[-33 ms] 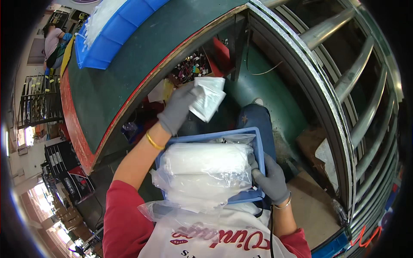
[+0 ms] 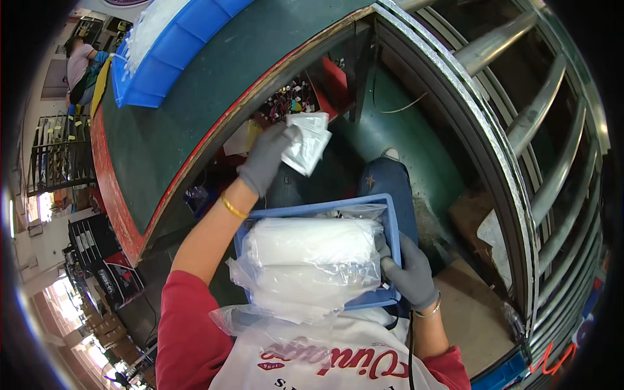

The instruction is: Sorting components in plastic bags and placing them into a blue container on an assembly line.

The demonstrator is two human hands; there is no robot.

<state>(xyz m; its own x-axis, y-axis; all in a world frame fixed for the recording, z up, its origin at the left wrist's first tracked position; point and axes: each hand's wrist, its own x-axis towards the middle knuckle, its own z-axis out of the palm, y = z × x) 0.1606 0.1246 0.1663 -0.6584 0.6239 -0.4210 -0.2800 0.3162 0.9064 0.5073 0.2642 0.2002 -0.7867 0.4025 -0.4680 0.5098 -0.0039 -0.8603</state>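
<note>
My left hand [image 2: 265, 158], in a grey glove, is raised beyond the far side of a blue plastic bin [image 2: 390, 221]. Its fingers are closed on a couple of flat, whitish-silver packets [image 2: 307, 144], which overlap and fan out. On my lap, the bin carries clear plastic bags filled with white, rolled material [image 2: 312, 240]. My right hand [image 2: 412, 275], gloved too, is closed over the bin's right wall, with thumb and fingertips on the inner side next to the bags. Part of its grip is hidden.
A green-topped workbench [image 2: 214, 84] with a red edge curves ahead, bearing a larger blue bin [image 2: 146, 91] of white pieces. Beneath it sits a box of coloured connectors [image 2: 292, 97]. Metal railings [image 2: 500, 45] stand on the right. Another person [image 2: 81, 68] is at the far left.
My left hand has shifted slightly left and up with the packets. My right hand and the bin on my lap have stayed in place.
</note>
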